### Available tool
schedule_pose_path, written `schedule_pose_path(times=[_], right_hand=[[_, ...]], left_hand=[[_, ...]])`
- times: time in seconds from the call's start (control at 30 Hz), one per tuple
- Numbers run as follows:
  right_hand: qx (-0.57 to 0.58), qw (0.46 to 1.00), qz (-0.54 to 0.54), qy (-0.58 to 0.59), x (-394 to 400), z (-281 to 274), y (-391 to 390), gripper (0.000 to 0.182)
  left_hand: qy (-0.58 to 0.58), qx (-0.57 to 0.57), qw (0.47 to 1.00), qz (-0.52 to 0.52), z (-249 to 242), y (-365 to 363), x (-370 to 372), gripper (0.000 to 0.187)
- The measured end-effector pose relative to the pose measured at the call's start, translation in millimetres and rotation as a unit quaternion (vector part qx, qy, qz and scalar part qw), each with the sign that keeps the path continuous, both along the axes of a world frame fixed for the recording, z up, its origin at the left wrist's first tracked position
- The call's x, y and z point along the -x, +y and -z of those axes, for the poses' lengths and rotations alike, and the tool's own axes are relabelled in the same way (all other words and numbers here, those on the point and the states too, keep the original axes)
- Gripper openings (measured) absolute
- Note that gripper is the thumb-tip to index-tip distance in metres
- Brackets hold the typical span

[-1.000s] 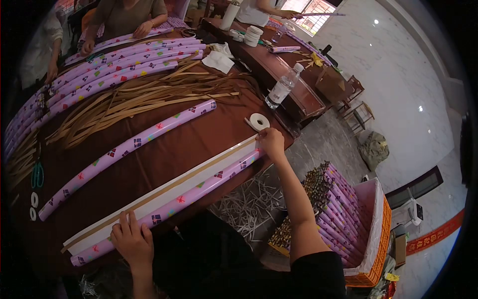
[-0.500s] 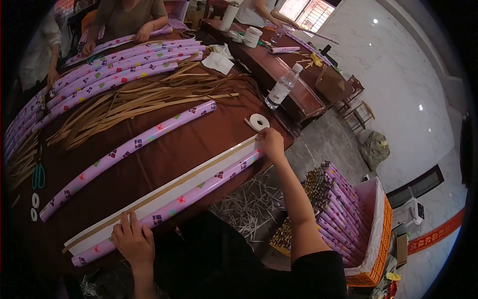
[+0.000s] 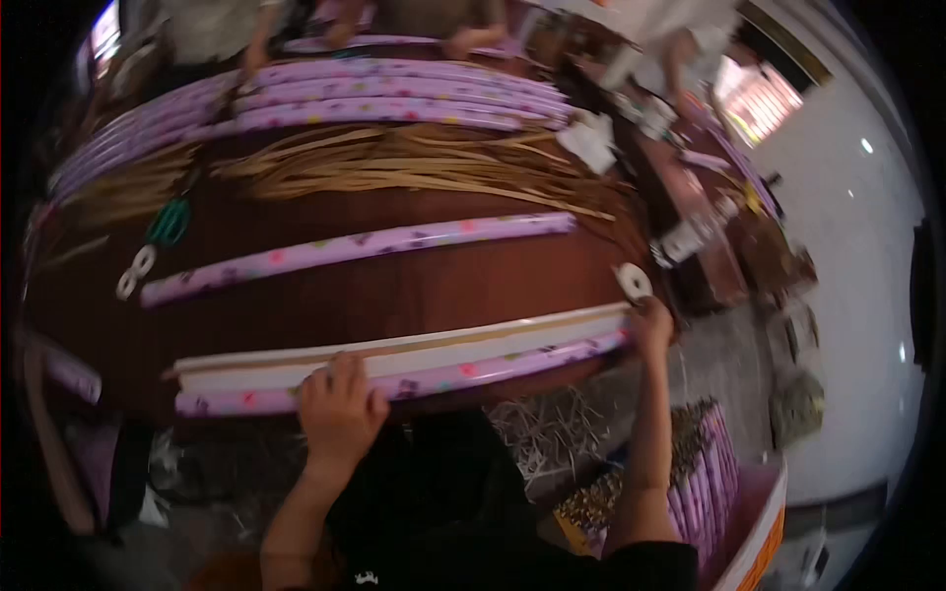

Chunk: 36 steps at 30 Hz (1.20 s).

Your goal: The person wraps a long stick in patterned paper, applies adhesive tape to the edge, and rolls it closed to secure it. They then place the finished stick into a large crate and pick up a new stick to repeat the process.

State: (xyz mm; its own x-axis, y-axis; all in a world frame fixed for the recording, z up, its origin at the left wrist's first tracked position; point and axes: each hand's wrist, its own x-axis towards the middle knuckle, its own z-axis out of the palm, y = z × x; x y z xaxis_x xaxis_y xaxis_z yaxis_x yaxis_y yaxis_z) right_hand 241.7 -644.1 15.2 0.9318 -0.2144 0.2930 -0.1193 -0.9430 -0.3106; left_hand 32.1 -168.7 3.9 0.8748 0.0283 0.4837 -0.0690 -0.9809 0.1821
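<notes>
On the brown table a partly rolled purple patterned sheet [image 3: 468,371] lies lengthwise, its white inner side showing with a tan strip [image 3: 434,342] along it. My left hand [image 3: 342,406] rests on the roll left of its middle, fingers spread over the white side and the strip. At the right end, my right hand [image 3: 651,325] has its fingers closed on the sheet's end, beside a white tape roll [image 3: 634,281]. Farther back lies a finished-looking purple tube [image 3: 365,250]. The view is blurred.
Tan strips [image 3: 394,167] and several purple tubes [image 3: 384,94] lie at the back. Green scissors [image 3: 169,223] and small white rolls [image 3: 144,260] sit left. Other people work across the table and at left. A crate of tubes [image 3: 769,527] stands lower right.
The view has swung left, so the table contents appear farther right and more level. A co-worker's arm now shows at the left edge. Both my hands stay on the rolled sheet.
</notes>
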Motion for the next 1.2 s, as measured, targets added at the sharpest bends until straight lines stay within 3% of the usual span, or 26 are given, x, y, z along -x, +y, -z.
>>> schedule_pose_path(times=[0.03, 0.07, 0.13, 0.17, 0.2, 0.23, 0.3, 0.37, 0.43, 0.5, 0.57, 0.73, 0.87, 0.93, 1.2], right_hand=[[-0.014, 0.988, -0.07, -0.139, -6, 14, -13, 0.045], [-0.038, 0.999, 0.024, -0.02, -9, 6, -21, 0.042], [0.1, 0.992, 0.073, 0.0, 19, -49, 62, 0.023], [0.087, 0.994, -0.018, -0.057, 29, -62, 86, 0.023], [0.155, 0.973, -0.083, -0.146, 25, -55, 101, 0.022], [0.044, 0.97, -0.193, -0.14, 18, -45, 118, 0.023], [-0.15, 0.909, -0.384, -0.054, 46, -66, 214, 0.027], [-0.029, 0.827, -0.56, -0.037, 60, -76, 291, 0.028], [-0.123, 0.732, -0.667, 0.069, 72, -76, 363, 0.03], [-0.142, 0.642, -0.752, 0.048, 77, -63, 430, 0.032], [-0.224, 0.596, -0.735, 0.233, 81, -42, 494, 0.035], [-0.269, 0.481, -0.742, 0.382, 88, -11, 610, 0.036], [-0.219, 0.479, -0.723, 0.446, 93, -19, 630, 0.029], [-0.215, 0.493, -0.747, 0.391, 95, -17, 633, 0.019], [-0.191, 0.538, -0.747, 0.34, 95, -19, 625, 0.013]], left_hand=[[-0.012, 0.011, 1.0, -0.001, -1, 0, -1, 0.039], [-0.025, 0.022, 0.999, -0.001, -2, 1, -1, 0.038], [-0.006, 0.036, 0.999, -0.002, -7, 2, 1, 0.038], [-0.027, 0.021, 0.999, -0.012, -5, 2, 1, 0.039], [-0.048, 0.007, 0.999, -0.011, -4, 3, 1, 0.041], [-0.047, 0.004, 0.999, -0.02, -4, 1, 2, 0.041], [-0.046, 0.001, 0.999, -0.027, -4, -1, 3, 0.041], [-0.05, 0.001, 0.998, -0.029, -4, -1, 4, 0.038], [-0.056, 0.005, 0.998, -0.029, -1, -2, 3, 0.036], [-0.073, 0.041, 0.996, -0.013, 7, -2, 2, 0.031], [-0.081, 0.048, 0.995, -0.019, 6, -4, 1, 0.031], [-0.074, 0.075, 0.994, -0.004, 6, -3, 4, 0.029], [-0.106, 0.074, 0.992, -0.008, 8, -2, 2, 0.029], [-0.108, 0.076, 0.991, 0.003, 14, -2, 1, 0.028], [-0.081, 0.039, 0.996, 0.012, 7, 0, 4, 0.028]])
